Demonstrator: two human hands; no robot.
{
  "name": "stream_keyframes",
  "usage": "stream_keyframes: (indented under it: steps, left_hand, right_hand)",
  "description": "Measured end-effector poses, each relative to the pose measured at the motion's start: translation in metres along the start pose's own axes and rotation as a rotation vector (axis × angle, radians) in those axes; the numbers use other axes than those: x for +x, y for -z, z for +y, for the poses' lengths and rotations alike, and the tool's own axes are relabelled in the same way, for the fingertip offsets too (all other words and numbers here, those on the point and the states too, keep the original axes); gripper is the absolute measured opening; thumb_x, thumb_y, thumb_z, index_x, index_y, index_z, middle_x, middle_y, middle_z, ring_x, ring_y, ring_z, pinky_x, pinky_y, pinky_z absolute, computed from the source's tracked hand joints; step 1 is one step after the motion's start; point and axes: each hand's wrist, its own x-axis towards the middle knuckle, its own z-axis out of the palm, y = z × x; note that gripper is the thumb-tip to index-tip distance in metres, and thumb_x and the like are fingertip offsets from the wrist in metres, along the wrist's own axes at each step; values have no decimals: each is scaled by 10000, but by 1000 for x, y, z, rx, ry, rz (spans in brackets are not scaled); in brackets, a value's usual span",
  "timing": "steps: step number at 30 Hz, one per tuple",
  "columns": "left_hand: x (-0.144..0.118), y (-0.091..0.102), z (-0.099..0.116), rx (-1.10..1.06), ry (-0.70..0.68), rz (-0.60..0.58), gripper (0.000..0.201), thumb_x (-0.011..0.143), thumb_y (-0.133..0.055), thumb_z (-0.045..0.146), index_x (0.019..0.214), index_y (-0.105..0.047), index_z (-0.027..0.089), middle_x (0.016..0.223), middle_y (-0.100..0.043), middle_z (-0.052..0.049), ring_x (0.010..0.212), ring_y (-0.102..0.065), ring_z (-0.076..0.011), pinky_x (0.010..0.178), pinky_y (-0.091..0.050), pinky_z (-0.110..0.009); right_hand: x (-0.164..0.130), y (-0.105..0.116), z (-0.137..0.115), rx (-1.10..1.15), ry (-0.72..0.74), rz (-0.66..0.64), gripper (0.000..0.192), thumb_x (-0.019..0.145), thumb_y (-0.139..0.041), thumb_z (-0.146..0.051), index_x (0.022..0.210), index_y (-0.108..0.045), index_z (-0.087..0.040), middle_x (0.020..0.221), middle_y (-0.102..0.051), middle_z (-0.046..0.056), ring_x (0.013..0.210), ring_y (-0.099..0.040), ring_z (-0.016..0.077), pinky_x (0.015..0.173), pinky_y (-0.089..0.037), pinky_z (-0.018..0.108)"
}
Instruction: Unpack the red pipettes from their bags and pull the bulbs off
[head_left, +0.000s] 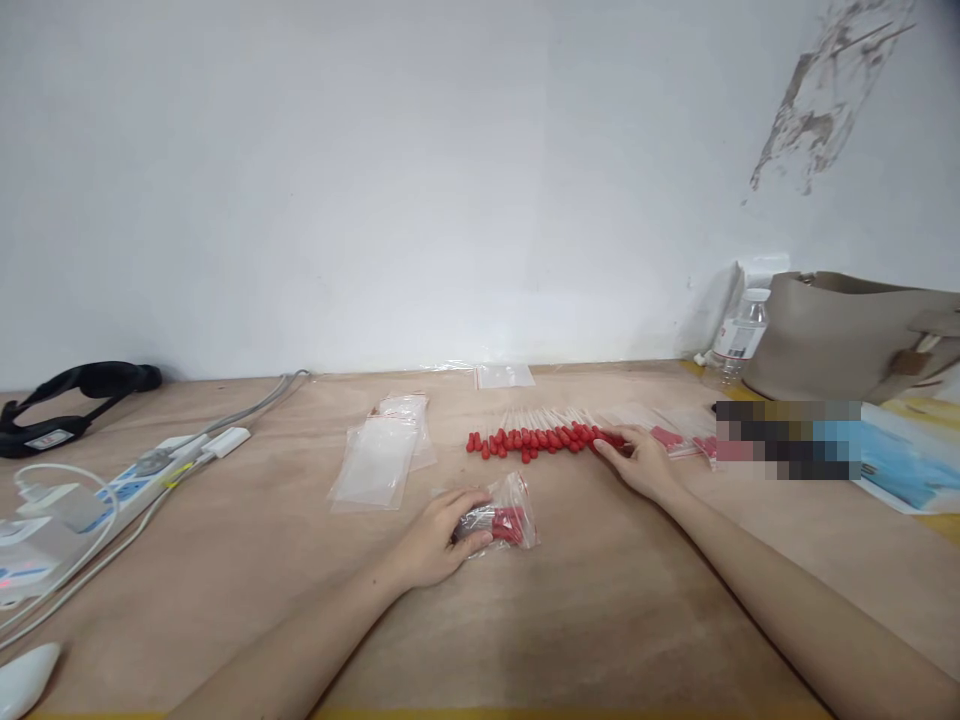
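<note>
My left hand (435, 540) pins the small bag (504, 522) of red-bulbed pieces mid-table — I'd keep its mouth spread. My right hand (637, 460), fingers loose and grasping nothing, touches the red-bulb dropper row (540, 440) — I'd pinch one.

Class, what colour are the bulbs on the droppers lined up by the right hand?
Red, seen in the head view: the dropper bulbs.

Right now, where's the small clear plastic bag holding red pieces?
Head view, table centre: small clear plastic bag lies under the left hand, just in front of the row of red-bulbed droppers.
</note>
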Motion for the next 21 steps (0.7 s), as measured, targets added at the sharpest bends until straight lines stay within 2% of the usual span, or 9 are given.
stream_keyframes:
  steps: [5,8,10,12,14,18,21]
  left_hand:
    - [-1,1,2,3,20,-10,400,826,-488,396,1191,-460,235,1192,-522,-62,1081,-484,-204,923,-392,-356]
    - [0,0,0,17,9,-23,412,831,-479,399,1206,-458,230,1221,-507,-71,1122,-460,-215,949,-376,-381]
    - [1,0,-2,31,-6,-40,427,834,-472,397,1224,-447,225,1252,-485,-79,1160,-430,-224,976,-350,-409]
    - [2,0,-3,44,-20,-54,441,837,-468,392,1242,-432,222,1278,-463,-83,1184,-408,-226,993,-329,-429]
    - [2,0,-2,54,-29,-58,449,839,-463,389,1254,-421,221,1288,-453,-82,1192,-400,-224,1002,-320,-435]
    - [3,-1,1,64,-26,-51,431,850,-445,383,1246,-428,214,1287,-455,-76,1192,-401,-210,1010,-321,-410]
    - [3,-3,1,54,3,-16,410,852,-440,380,1226,-444,211,1259,-479,-76,1166,-428,-211,990,-349,-400]
  right_hand:
    - [1,5,-7,-21,9,158,396,750,-505,-460,955,-605,-136,922,-594,113,844,-544,205,771,-429,348]
    - [-4,8,-28,26,84,234,297,758,-504,-420,866,-613,-165,854,-604,89,841,-535,205,796,-407,357]
    - [-13,7,-49,116,146,100,233,764,-508,-393,803,-617,-191,765,-607,58,748,-535,182,738,-417,337]
    - [-24,1,-71,202,251,-167,203,763,-526,-370,712,-630,-203,710,-603,42,717,-528,169,713,-416,323]
    - [-35,-6,-91,265,317,-326,188,758,-546,-367,759,-661,-218,721,-598,37,742,-525,168,709,-415,317]
    - [-44,-13,-115,358,339,-520,196,756,-566,-350,873,-671,-234,823,-607,37,783,-533,157,715,-416,295]
    - [-38,-12,-124,409,343,-620,273,676,-654,-334,929,-652,-232,897,-603,29,822,-535,163,740,-414,291]
